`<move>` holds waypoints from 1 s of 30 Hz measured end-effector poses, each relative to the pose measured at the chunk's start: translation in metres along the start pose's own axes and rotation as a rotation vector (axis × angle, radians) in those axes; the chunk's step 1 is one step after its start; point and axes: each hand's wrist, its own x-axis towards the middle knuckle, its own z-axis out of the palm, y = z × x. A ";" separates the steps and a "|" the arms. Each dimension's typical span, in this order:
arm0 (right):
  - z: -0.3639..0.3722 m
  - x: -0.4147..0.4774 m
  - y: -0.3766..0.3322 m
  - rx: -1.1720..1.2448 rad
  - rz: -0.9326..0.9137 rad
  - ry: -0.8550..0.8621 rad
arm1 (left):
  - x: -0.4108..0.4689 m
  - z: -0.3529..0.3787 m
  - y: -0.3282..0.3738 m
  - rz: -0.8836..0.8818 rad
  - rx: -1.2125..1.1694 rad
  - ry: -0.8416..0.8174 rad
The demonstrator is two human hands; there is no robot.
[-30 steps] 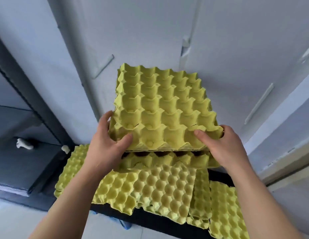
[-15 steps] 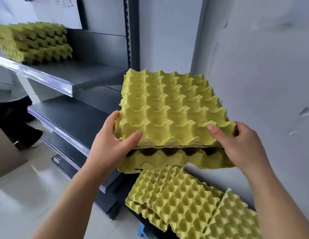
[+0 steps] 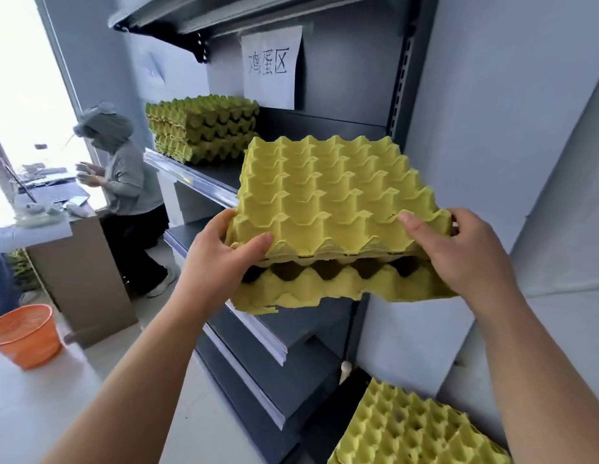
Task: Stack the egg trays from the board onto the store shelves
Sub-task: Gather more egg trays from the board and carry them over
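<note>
- The left hand (image 3: 221, 259) grips the near left corner of the held egg trays (image 3: 331, 195). The thumb lies on top, and the other fingers go under the edge and are mostly hidden.
- The right hand (image 3: 458, 252) grips the near right corner in the same way, with the thumb on top and the fingers curled round the side.
- The held egg trays are two, one over the other, with a gap between them at the near edge. They hang in the air in front of the shelf (image 3: 194, 178), near its right end.
- A stack of trays (image 3: 204, 128) stands on the left part of this shelf, close to its front edge.
- The step in hand seems to be the setting down. It is better to keep the pair level, pass the far edge over the front rail first, and then square it with the stack.
- The lower tray looks torn at its near left corner, so a soft and even grip is wise.
- More trays (image 3: 418, 426) lie low at the right, so work remains.
</note>
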 end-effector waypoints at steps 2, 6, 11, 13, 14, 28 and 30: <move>0.019 0.019 -0.012 -0.001 -0.020 -0.003 | 0.026 -0.011 -0.006 0.001 -0.044 0.009; 0.054 0.059 -0.032 -0.014 -0.045 0.001 | 0.085 -0.025 -0.019 0.000 -0.099 0.024; 0.094 0.111 -0.052 -0.048 -0.051 0.015 | 0.159 -0.036 -0.032 0.025 -0.046 0.009; 0.109 0.127 -0.058 -0.058 -0.050 0.006 | 0.186 -0.041 -0.042 0.031 -0.035 0.002; 0.117 0.133 -0.061 -0.071 -0.048 0.003 | 0.198 -0.043 -0.047 0.024 -0.035 0.000; 0.221 0.161 -0.118 -0.250 -0.040 0.139 | 0.361 -0.093 -0.109 -0.001 -0.133 -0.018; 0.234 0.160 -0.127 -0.251 -0.021 0.173 | 0.383 -0.101 -0.116 0.002 -0.164 -0.063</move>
